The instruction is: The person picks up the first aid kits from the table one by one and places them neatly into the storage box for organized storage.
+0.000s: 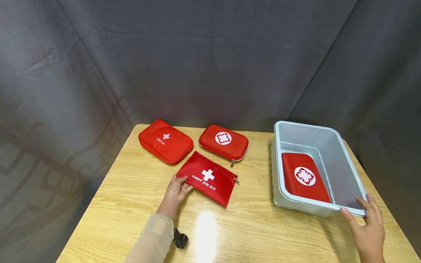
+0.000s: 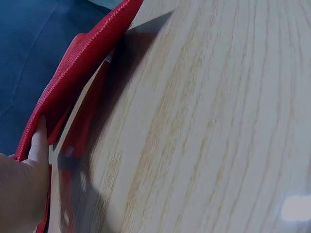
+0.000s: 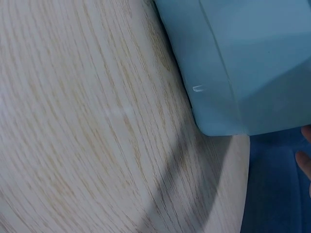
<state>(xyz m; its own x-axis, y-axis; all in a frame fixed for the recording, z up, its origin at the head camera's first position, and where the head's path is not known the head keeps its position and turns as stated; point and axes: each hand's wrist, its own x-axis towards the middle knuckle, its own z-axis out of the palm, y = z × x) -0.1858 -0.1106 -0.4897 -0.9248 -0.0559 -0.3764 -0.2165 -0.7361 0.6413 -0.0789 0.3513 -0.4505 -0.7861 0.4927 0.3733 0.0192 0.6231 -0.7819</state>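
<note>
My left hand grips a flat red zip pouch lettered FIRST AID KIT by its left corner. The left wrist view has the pouch edge-on, raised above the wood, its shadow below. At the right, my right hand holds the near right corner of a light grey plastic bin, thumb and fingers at the rim. A red case with a white cross emblem lies inside that bin. The right wrist view shows the outer wall of the bin and a bit of the fingers.
Behind the pouch lie a hard red case with a zip and, to its left, a soft red first aid bag. A dark curtain hangs at the back of the wooden table.
</note>
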